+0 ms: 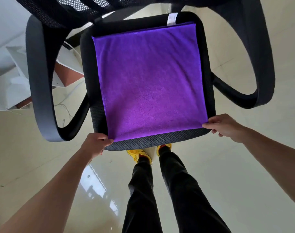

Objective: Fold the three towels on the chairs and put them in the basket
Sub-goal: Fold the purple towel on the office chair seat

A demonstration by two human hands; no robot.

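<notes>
Both hands pinch the purple towel: the left hand [97,143] its near-left corner, the right hand [223,126] its near-right. The towel [150,84] lies flat across the chair seat [153,140], apparently doubled. Soft and light, it looks best taken by its corners. A white tag [172,18] at the towel's far edge is unreadable.

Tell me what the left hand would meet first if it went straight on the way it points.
The purple towel: the left hand pinches its near-left corner and points across it, over the chair seat. Going on, it would probably bunch the towel toward the backrest.
</notes>
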